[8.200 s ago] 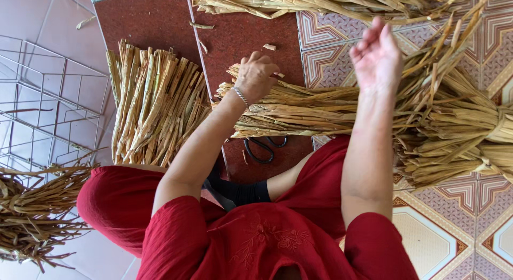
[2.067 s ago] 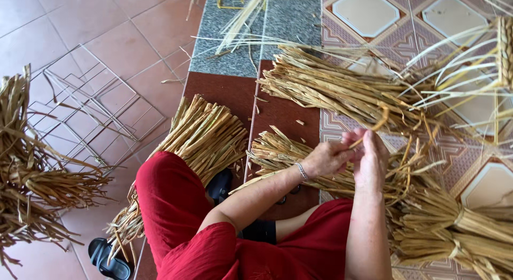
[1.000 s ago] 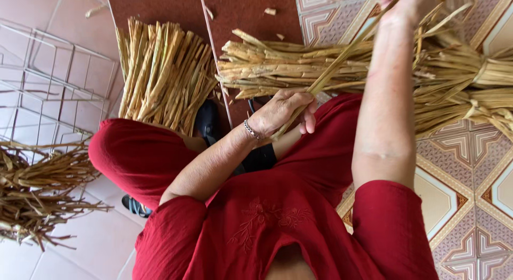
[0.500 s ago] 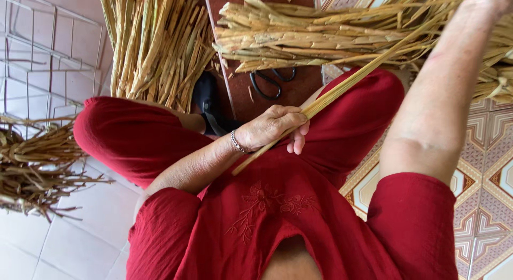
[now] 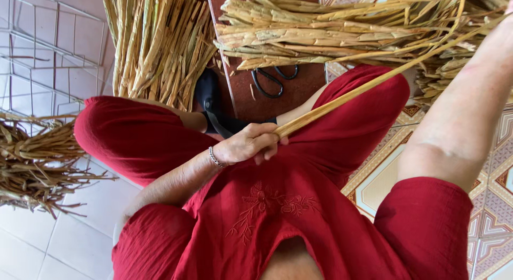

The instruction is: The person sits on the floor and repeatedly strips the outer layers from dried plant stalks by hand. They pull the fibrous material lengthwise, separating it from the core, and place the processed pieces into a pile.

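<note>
Straw-yellow stalk (image 5: 368, 87), red embroidered blouse (image 5: 278, 216), seemingly black scissors (image 5: 272, 79), patterned floor tiles (image 5: 497, 173).

the stalk (image 5: 368, 87) runs from the left hand (image 5: 248, 146) at the lap up and right over the knee, scissors (image 5: 272, 79) lie on the floor between the knees before a bundle (image 5: 320, 29), a second bundle (image 5: 155, 39) left of it, a rack (image 5: 48, 55) far left.

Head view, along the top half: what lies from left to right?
Wire rack → upright bundle of dried stalks → black sandal → scissors → sideways bundle of stalks.
</note>
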